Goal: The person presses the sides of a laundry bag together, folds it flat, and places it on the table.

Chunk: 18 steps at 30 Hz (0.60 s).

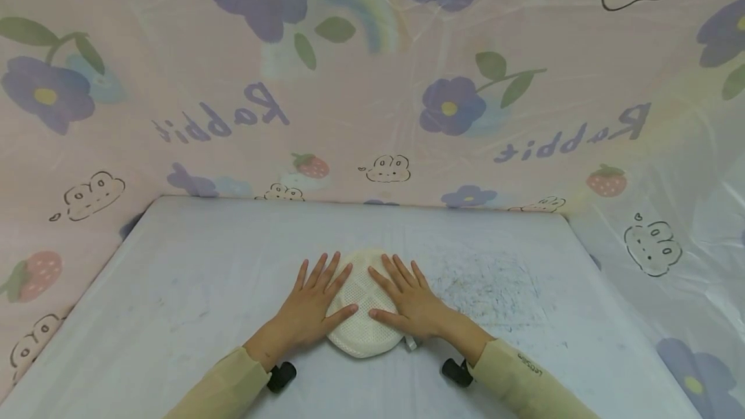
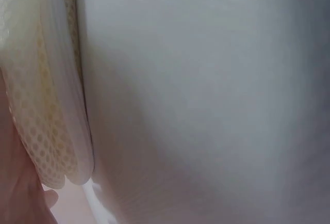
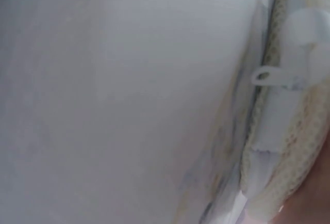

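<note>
A rounded cream mesh laundry bag (image 1: 363, 335) lies on the white table (image 1: 221, 244), near the middle of the head view. My left hand (image 1: 310, 310) rests on its left side with fingers spread, and my right hand (image 1: 418, 308) rests likewise on its right side. The two thumbs point toward each other over the mesh. In the left wrist view, a pale zip band runs along the edge of the bag (image 2: 36, 105). A white zipper pull (image 3: 272, 76) sticks out from the bag's side in the right wrist view. What the bag contains cannot be seen.
Blue and brown scribble marks (image 1: 491, 290) stain the tabletop to the right. A patterned curtain (image 1: 361, 115) with flowers and rabbits stands behind the table and along both sides. Black wrist-worn devices (image 1: 282, 377) sit at both cuffs.
</note>
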Available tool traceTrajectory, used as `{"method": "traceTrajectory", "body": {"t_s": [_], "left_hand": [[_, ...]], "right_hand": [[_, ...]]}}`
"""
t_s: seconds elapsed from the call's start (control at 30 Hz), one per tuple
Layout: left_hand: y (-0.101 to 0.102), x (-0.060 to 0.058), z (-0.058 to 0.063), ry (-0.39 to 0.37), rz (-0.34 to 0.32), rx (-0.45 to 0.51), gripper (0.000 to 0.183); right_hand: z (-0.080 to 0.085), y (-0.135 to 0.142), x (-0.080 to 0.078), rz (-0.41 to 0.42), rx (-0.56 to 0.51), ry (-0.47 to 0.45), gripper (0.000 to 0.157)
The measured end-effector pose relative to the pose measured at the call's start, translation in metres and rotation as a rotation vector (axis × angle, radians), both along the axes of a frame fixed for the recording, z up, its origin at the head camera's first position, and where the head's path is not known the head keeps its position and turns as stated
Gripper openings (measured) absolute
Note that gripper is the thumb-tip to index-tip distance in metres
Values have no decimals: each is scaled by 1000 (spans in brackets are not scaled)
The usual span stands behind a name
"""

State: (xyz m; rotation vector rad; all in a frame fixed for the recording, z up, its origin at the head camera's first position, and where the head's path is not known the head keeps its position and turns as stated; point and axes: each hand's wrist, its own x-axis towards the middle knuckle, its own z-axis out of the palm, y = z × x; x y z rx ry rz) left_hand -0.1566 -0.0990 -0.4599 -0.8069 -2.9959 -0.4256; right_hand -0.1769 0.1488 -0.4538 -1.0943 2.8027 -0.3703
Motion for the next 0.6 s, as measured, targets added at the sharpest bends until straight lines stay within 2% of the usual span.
{"method": "traceTrajectory", "body": {"t_s": [0.2,0.33,0.6], "left_hand": [[1,1,-1,-20,8,-15,73],[1,1,-1,1,11,14,74],[0,0,7,10,18,17,76]], "right_hand": [[0,0,0,-2,21,-27,73],[3,-1,0,-5,41,-41,73],[13,2,-1,-1,11,-66,74]]}}
